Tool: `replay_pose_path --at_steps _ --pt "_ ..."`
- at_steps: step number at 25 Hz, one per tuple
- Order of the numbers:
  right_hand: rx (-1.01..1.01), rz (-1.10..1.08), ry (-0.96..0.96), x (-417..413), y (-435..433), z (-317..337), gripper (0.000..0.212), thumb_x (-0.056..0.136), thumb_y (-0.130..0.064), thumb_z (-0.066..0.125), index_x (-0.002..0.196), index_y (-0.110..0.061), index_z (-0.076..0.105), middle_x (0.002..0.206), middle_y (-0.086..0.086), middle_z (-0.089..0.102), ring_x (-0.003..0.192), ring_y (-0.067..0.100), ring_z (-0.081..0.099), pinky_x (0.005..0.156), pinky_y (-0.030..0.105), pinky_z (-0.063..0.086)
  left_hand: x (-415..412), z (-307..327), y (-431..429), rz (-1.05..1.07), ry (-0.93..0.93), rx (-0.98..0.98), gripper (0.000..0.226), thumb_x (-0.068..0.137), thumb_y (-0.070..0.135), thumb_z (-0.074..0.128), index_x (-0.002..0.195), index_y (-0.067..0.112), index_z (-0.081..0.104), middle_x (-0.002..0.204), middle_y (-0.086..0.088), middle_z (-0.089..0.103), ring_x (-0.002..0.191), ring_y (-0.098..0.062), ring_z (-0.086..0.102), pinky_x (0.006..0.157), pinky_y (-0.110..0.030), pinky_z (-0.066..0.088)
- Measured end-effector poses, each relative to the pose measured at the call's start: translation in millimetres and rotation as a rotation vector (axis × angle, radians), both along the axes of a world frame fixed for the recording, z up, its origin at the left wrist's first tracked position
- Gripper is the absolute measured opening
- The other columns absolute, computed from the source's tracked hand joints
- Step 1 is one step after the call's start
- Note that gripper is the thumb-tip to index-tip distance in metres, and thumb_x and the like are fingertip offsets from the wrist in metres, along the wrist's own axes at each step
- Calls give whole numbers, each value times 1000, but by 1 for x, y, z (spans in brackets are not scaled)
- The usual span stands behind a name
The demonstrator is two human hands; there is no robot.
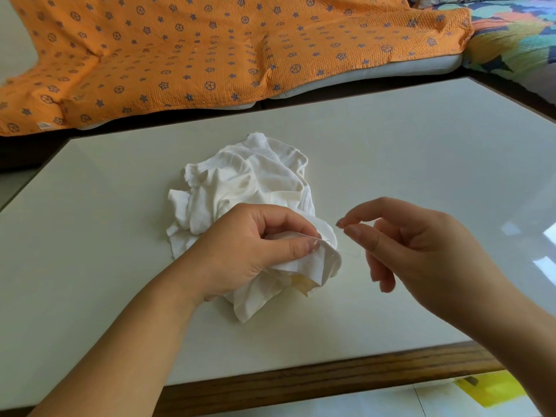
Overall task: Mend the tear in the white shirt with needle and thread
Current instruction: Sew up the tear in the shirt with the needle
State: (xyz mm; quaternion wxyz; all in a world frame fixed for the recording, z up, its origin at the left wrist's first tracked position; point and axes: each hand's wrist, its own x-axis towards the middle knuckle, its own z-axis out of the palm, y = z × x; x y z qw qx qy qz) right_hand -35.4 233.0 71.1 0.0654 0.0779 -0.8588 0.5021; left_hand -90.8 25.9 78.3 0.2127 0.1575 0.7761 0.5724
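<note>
Looking down from the head view, I've got the white shirt (249, 182) crumpled in a heap near the middle of the desk (406, 152), with its near part lifted off the surface.

Left hand (255, 245): fingers curled, thumb on top, pinching a fold of the shirt at its near right edge. The fold wraps over the fingertips. The wrist comes in from bottom left and sits low over the desk.

Right hand (421, 251): just beside that fold, not touching the cloth. Thumb and forefinger are pinched together at the tips, and the other fingers hang loosely curled below. A fine pale thread (349, 252) runs from the pinched fold across the short gap toward this hand, so I read the pinch as on the thread. I can't make out the needle; it's too thin and the picture too soft there. I can't find the tear either, since the folds hide it.

The rest of the shirt lies behind the left hand, bunched, with a ragged edge at its left side.

Desk: pale top, wood strip (301, 383) along the near edge. A yellow sheet (493, 389) lies below that edge at bottom right. Behind the desk, an orange blanket (210, 49) with blue stars and wheels is draped over a grey cushion (391, 70). A multicoloured quilt (517, 34) is at top right.
</note>
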Motion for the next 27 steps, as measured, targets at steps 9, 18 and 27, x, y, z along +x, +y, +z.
replay_pose_path --at_steps 9,18,27 --pt "107 86 -34 0 2 -5 16 85 -39 54 85 -47 68 62 -10 64 58 7 63 55 8 43 1 1 1 -20 -27 32 17 71 25 72 85 15 75 78 5 74 77 -6 70 68 -16 52" --pt "105 89 -37 0 -1 -6 15 84 -39 54 84 -46 68 61 -10 64 58 6 62 55 8 42 2 1 0 -29 -42 28 17 72 24 72 86 15 75 79 4 75 78 -7 71 68 -17 52" --pt "122 78 -57 0 0 -6 15 85 -39 53 84 -46 67 62 -11 64 57 5 61 55 8 43 1 2 0 -25 -48 44 16 72 24 71 85 15 74 77 5 74 75 -6 70 65 -15 52"
